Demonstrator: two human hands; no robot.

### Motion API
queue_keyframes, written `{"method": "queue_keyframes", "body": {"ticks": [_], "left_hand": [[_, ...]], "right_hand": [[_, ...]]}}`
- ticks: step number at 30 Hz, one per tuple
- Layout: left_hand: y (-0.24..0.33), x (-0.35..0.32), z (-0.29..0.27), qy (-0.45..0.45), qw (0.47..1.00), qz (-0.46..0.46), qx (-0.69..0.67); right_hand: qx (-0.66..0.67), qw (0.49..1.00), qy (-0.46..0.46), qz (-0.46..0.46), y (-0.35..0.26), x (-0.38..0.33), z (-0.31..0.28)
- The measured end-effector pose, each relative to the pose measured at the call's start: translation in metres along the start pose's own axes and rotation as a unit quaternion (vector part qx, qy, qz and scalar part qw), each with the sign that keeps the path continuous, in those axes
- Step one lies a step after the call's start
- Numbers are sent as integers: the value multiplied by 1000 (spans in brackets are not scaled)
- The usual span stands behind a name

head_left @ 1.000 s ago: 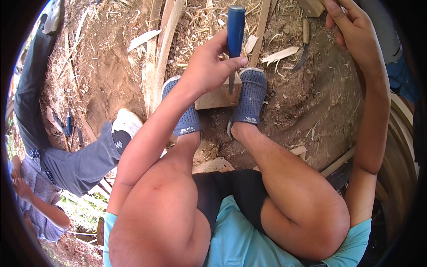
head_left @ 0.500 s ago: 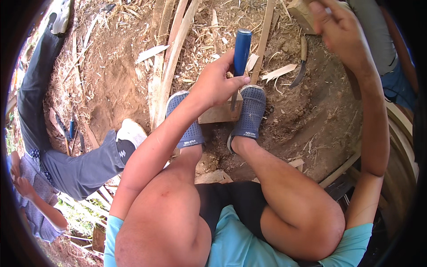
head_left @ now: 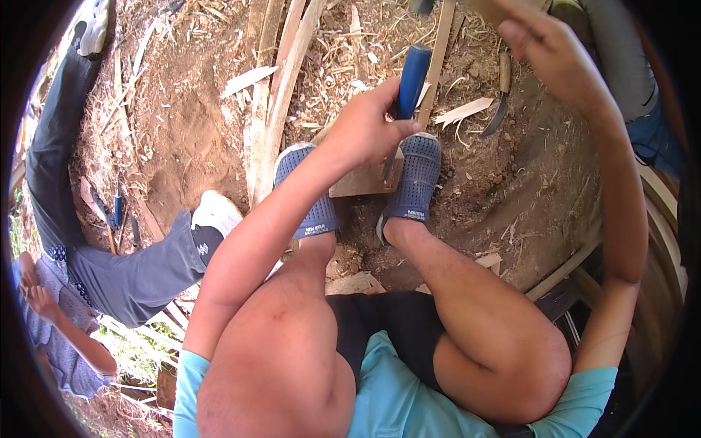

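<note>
My left hand [head_left: 371, 128] is closed around the blue handle of a chisel [head_left: 414, 82], which tilts with its top to the right. Its metal blade points down at a wooden block [head_left: 365, 182] wedged between my two perforated blue shoes; I cannot tell how deep the tip sits. At the upper right, my right hand [head_left: 556, 64] grips the wooden handle of a hammer. Part of the dark hammer head [head_left: 421, 6] shows at the top edge, above the chisel and apart from it; the rest is cut off or blurred.
A curved knife [head_left: 504, 84] with a wooden handle lies on the dirt, right of the chisel. Long wooden strips [head_left: 281, 91] and shavings cover the ground ahead. Another person's legs [head_left: 135, 274] extend at the left, beside a blue-handled tool [head_left: 117, 209]. Another person's leg is at the upper right.
The hammer head has come into view at the top, above the chisel. The chisel's handle leans further right. My left hand still grips it against the block.
</note>
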State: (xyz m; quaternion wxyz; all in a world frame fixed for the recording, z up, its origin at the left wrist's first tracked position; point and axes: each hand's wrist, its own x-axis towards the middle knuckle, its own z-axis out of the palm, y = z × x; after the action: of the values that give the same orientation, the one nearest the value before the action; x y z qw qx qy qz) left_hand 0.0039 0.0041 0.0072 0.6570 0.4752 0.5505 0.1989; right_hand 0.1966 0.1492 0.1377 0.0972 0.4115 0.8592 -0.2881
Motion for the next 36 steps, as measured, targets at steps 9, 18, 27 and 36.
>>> {"method": "queue_keyframes", "body": {"ticks": [9, 18, 27, 36], "left_hand": [[-9, 5, -5, -10, 1000, -24, 2], [-7, 9, 1, -3, 999, 17, 39], [-22, -7, 15, -32, 992, -3, 119], [-8, -2, -17, 14, 998, 39, -52]], "right_hand": [[117, 987, 21, 105, 8, 0, 6], [150, 981, 120, 15, 31, 5, 9], [67, 995, 58, 41, 20, -15, 14], [214, 958, 140, 129, 23, -35, 5]]}}
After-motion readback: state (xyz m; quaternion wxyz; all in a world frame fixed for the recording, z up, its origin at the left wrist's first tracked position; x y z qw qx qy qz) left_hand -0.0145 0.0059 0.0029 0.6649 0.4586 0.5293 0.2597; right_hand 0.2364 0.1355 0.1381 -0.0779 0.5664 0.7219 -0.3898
